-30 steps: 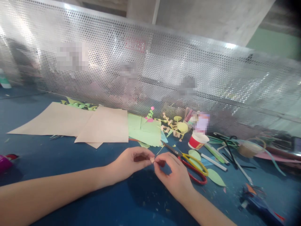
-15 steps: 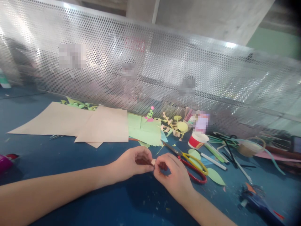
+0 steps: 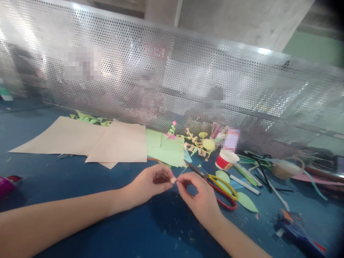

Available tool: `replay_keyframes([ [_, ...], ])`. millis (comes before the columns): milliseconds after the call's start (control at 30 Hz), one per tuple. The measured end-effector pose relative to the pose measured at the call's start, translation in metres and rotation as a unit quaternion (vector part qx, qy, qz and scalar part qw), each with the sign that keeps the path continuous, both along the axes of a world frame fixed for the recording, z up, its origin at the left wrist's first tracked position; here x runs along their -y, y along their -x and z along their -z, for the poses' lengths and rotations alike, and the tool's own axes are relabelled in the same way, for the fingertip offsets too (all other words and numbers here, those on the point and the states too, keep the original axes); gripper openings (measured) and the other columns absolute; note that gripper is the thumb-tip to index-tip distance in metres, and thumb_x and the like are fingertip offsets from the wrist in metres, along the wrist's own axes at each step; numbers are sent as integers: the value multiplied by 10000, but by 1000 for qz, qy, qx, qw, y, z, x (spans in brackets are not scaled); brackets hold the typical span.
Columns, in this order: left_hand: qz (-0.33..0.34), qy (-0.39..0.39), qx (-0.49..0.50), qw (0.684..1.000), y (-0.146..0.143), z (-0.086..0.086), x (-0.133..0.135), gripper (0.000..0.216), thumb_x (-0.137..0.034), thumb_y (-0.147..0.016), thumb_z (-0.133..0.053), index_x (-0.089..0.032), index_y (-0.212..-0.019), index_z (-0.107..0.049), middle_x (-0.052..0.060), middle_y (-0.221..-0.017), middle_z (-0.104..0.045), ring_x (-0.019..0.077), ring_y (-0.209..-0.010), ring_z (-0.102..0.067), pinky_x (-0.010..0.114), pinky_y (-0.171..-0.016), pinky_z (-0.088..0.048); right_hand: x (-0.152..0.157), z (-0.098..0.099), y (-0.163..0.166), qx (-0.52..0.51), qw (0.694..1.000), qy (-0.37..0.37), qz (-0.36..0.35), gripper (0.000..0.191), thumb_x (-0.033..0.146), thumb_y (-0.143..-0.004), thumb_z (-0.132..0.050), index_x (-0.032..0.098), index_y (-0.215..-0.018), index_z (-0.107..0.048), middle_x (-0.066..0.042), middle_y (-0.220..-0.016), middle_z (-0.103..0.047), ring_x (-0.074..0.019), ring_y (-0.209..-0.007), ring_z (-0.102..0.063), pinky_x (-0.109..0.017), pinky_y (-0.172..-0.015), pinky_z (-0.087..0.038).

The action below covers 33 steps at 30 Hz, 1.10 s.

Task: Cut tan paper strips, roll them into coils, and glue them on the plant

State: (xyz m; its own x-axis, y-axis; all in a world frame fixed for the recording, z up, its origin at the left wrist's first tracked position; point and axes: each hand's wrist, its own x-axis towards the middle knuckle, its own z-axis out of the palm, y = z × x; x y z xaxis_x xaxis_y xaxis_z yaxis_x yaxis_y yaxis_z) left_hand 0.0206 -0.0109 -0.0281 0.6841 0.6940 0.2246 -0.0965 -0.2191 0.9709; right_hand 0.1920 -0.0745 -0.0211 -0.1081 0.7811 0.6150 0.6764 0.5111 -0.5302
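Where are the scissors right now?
Head view: the scissors lie on the table just right of the right hand, blades pointing at the green paper, with the red cup behind them.

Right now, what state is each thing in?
paper scrap, pinched from two sides
left hand, shut on the scrap
right hand, shut on the scrap
scissors, lying flat, untouched
red cup, upright, open top
tan sheets, flat, overlapping

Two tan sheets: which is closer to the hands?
The right tan sheet, next to the green paper; the left tan sheet lies farther off.
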Motion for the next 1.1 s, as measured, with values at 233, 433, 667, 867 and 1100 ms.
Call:
replay_keyframes([
  [233,1,-5,0,1000,-1,-1,1,110,-195,-768,-587,-165,-868,-553,12,-850,-604,130,-811,-581,297,-787,-456,1,0,0,9,1000,-7,-2,97,122,-779,-523,199,-815,-569,4,-744,-589,-114,-649,-557,-239,-639,-468],
  [433,-16,-32,-24,999,1,-4,5,97,-151,-756,-563,-176,-848,-578,6,-845,-618,137,-824,-593,308,-817,-459,2,1,1,28,1000,-10,-7,109,105,-769,-506,199,-794,-555,0,-721,-569,-124,-658,-548,-247,-631,-465],
  [667,-28,-66,-65,995,2,-9,11,109,-140,-749,-551,-182,-832,-608,0,-824,-625,134,-804,-596,273,-783,-473,5,2,3,64,998,-19,-1,112,91,-749,-487,200,-732,-507,7,-668,-523,-123,-625,-514,-238,-590,-439],
  [867,-11,-94,-69,993,2,-9,13,102,-145,-742,-573,-179,-829,-614,-2,-823,-611,128,-779,-587,256,-749,-475,6,-2,7,93,995,-35,6,143,55,-696,-475,197,-682,-472,20,-638,-484,-117,-604,-487,-222,-557,-412],
  [1100,-6,-22,-20,1000,1,-7,8,106,-198,-763,-581,-170,-864,-594,18,-856,-625,145,-837,-596,306,-810,-468,4,1,2,54,998,-31,-5,108,101,-768,-476,203,-761,-509,2,-692,-526,-127,-643,-514,-249,-609,-437],
])
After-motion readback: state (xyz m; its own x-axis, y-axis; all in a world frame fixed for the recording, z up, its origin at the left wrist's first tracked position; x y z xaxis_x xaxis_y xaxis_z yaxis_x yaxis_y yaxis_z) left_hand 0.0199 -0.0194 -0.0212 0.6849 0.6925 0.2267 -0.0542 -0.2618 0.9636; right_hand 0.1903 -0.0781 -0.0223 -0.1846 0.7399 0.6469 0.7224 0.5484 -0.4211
